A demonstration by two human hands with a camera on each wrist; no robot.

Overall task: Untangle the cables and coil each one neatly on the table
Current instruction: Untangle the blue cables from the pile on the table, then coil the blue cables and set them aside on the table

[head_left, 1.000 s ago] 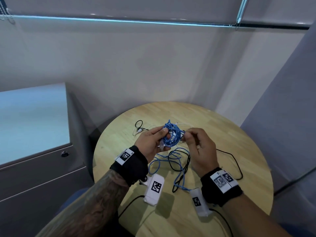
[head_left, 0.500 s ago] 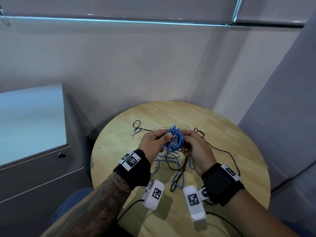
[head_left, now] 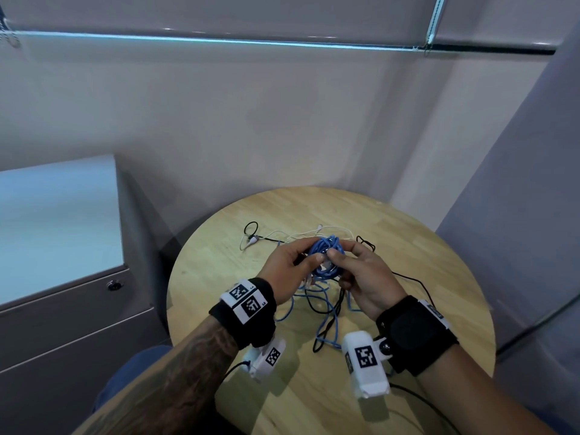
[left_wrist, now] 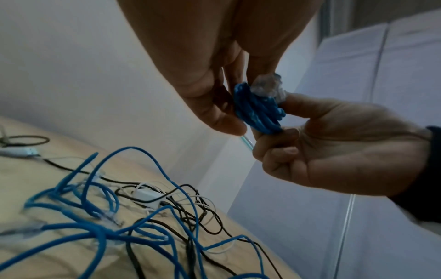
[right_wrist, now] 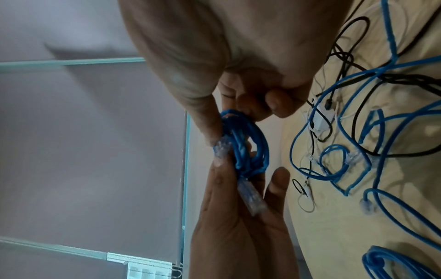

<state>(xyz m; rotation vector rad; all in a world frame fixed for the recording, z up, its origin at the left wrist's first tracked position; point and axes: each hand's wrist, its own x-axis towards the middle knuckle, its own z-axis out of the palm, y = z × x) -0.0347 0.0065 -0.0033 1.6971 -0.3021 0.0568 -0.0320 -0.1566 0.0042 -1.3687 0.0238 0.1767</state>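
A small coil of blue network cable (head_left: 326,255) is held above the round wooden table (head_left: 439,277), between both hands. My left hand (head_left: 309,257) pinches the coil's left side and my right hand (head_left: 340,251) pinches its right side. In the left wrist view the coil (left_wrist: 257,111) has a clear plug (left_wrist: 269,86) at its top. In the right wrist view a second clear plug (right_wrist: 253,198) lies against the left palm. Below the hands, loose blue cables (head_left: 326,315), a black cable (head_left: 408,279) and a thin white cable (head_left: 314,232) lie tangled.
A grey cabinet (head_left: 62,277) stands to the left of the table, and walls close in behind and to the right. A small white adapter box (left_wrist: 145,194) sits in the tangle. Another blue coil (right_wrist: 393,264) lies on the table.
My right hand has come in from pinching a strand beside the coil and now holds the coil itself. Both hands are closer together.
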